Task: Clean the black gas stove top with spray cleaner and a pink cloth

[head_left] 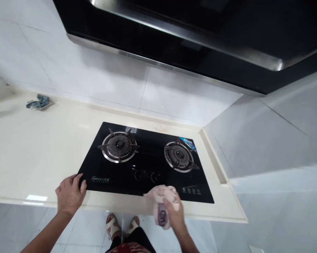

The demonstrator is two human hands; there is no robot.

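A black glass gas stove [150, 161] with two round burners is set into the cream countertop [55, 140]. My right hand [175, 212] grips a pale pink cloth [162, 193] at the stove's front edge, right of the control knobs [147, 175]. Part of the cloth, with a purple patch, hangs over the counter's front edge. At the front left corner of the stove, my left hand [71, 193] rests with its fingers apart, touching the glass corner near the brand lettering.
Above the stove hangs a black range hood [174, 38]. A bluish rag [40, 101] lies on a small holder at the back left of the counter. Tiled walls [266, 140] stand behind and to the right. My sandaled feet [113, 225] show on the floor.
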